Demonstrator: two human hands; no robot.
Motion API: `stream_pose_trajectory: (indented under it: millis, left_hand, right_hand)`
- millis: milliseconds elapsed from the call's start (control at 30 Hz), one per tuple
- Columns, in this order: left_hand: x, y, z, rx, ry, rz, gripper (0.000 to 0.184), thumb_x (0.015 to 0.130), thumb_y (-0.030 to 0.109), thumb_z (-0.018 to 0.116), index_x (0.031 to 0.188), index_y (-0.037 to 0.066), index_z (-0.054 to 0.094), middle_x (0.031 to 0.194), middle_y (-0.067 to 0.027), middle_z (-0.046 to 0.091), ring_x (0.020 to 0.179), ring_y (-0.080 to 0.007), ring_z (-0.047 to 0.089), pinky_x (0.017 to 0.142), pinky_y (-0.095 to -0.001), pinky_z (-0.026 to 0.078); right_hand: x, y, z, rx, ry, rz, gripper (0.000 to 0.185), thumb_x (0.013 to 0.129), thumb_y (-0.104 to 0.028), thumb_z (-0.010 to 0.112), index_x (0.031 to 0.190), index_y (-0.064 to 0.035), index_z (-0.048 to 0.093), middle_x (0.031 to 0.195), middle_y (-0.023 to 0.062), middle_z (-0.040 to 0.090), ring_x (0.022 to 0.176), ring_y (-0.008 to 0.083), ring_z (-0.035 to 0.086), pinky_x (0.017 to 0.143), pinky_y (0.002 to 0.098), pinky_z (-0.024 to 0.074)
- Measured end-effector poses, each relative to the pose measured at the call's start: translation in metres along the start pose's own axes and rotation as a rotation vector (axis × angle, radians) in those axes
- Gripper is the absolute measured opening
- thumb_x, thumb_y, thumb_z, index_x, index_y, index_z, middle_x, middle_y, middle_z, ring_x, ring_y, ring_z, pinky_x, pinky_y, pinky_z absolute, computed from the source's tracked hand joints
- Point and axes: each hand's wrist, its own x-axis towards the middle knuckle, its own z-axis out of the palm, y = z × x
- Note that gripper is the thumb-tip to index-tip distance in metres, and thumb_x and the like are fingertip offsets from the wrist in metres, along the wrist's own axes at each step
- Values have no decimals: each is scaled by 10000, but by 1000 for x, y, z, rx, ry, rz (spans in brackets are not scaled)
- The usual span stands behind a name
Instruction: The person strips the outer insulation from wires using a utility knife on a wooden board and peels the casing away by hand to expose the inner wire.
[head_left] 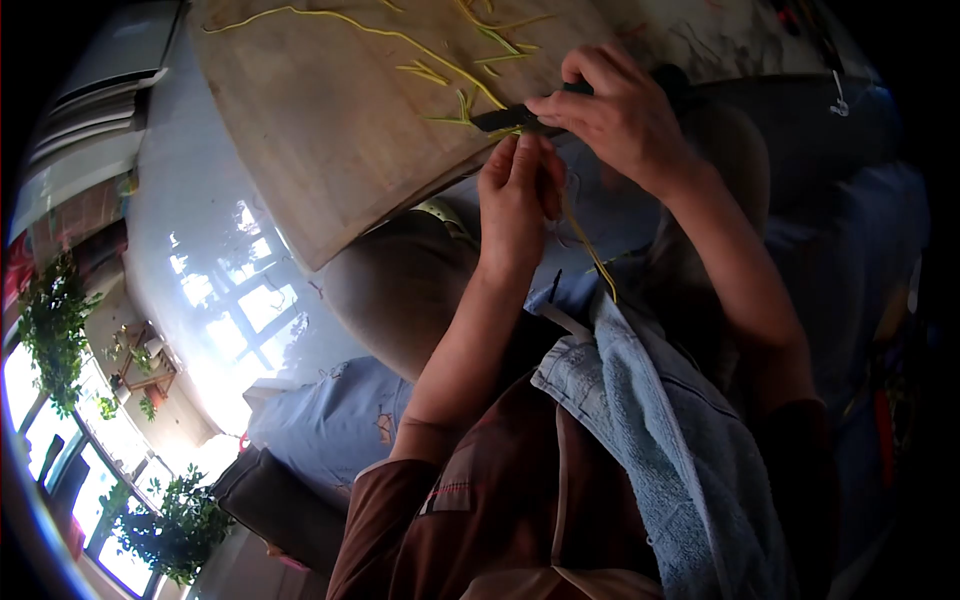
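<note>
My right hand (625,115) is closed round a knife, its dark blade (497,119) pointing left over the edge of a worn board (330,130). Just below the blade, my left hand (516,195) pinches a thin yellow-green strip, and its fingertips are close to the knife. The yellow strip (588,245) hangs from the left hand down toward my lap. Another long yellow strip (380,32) curves across the board toward the blade. Short yellow-green pieces (425,72) lie scattered near the knife. Whether the blade touches the held strip, I cannot tell.
A light blue towel (660,440) lies over my front and lap. My knees (395,285) are under the board's edge. To the left is a shiny floor (205,190), with leafy plants (175,525) by bright windows. A small metallic item (839,100) hangs at the upper right.
</note>
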Motion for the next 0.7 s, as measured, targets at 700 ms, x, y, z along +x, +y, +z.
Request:
stream_pose_trajectory:
  millis: [700]
  left_hand:
    - [0,3,1,-37,7,-18,209,940,220,423,795,84,489,635,-8,491,437,-35,331,380,-182,244]
  right_hand:
    - [-1,-3,2,-42,22,13,142,664,-159,658,805,-155,660,813,18,476,822,188,487,726,309,428]
